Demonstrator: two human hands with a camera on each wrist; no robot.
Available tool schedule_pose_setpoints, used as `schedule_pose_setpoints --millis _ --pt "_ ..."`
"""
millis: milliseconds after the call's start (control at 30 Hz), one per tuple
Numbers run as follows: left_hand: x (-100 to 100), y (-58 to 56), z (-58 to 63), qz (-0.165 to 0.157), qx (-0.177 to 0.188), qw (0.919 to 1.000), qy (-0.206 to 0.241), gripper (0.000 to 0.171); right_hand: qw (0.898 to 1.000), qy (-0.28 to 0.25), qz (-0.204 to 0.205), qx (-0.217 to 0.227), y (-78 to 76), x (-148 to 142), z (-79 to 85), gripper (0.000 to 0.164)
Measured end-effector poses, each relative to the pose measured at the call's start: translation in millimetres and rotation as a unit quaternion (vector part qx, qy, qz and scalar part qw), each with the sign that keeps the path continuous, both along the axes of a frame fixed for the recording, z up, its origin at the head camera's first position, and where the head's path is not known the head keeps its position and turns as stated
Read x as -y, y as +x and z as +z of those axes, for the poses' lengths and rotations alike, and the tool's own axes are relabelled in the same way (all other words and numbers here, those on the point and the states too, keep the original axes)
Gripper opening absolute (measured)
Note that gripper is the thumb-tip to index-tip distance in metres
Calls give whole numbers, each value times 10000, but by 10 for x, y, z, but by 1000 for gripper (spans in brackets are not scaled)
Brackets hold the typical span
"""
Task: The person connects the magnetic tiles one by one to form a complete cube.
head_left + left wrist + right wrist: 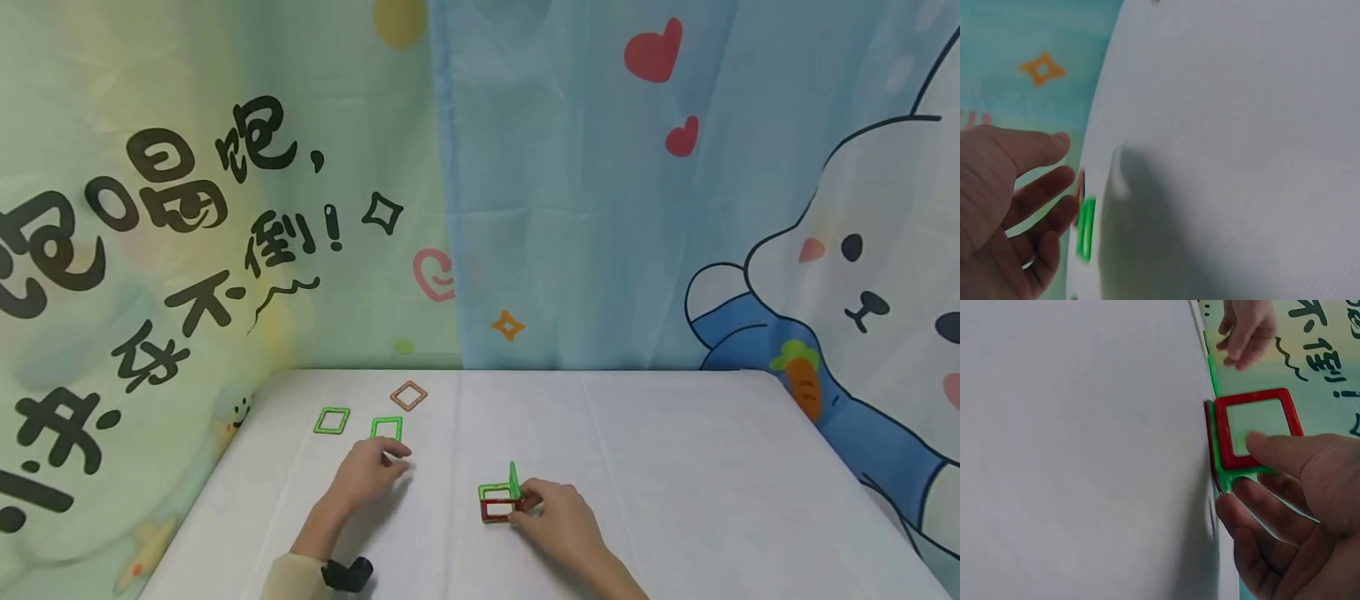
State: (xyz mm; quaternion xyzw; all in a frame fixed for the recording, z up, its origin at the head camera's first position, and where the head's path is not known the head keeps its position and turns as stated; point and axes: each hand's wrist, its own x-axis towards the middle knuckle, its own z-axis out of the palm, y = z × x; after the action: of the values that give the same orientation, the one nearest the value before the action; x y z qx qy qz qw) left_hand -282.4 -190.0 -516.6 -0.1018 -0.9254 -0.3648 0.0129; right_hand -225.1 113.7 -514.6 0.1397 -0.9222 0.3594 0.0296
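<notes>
Near the table's middle stands a small build of magnetic tile frames, with a red square tile (482, 511) in front and a green tile (513, 481) upright behind it. My right hand (558, 518) grips its right side; in the right wrist view the thumb lies over the red tile (1224, 434), with fingers behind the green edge. My left hand (366, 477) hovers at the left, thumb and fingers apart, holding nothing. Just beyond its fingertips in the head view lies a green square tile (387, 419). In the left wrist view green tile edges (1086, 228) show past the fingers.
Another green tile (319, 421) lies flat farther left, and an orange tile (400, 389) lies turned cornerwise near the back edge. All rest on a white-covered table (675, 467). Behind it hangs a printed curtain (555, 208). A black band (347, 575) circles the left wrist.
</notes>
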Motion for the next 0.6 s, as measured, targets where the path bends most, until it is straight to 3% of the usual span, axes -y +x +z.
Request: schedule_pose_setpoints --millis 100,233,367,600 --pt "170 -123 74 326 -103 9987 -386 13 9993 -140 114 330 -65 -60 28 38" --pt "360 -261 116 449 -121 9973 -572 14 9939 -547 545 783 -183 -138 64 64" --pt "497 -351 63 447 57 9983 -373 14 9859 -763 963 1137 -271 -175 41 79" --pt "566 -461 -68 475 606 9969 184 20 9807 -718 1219 1350 -339 -203 -11 82"
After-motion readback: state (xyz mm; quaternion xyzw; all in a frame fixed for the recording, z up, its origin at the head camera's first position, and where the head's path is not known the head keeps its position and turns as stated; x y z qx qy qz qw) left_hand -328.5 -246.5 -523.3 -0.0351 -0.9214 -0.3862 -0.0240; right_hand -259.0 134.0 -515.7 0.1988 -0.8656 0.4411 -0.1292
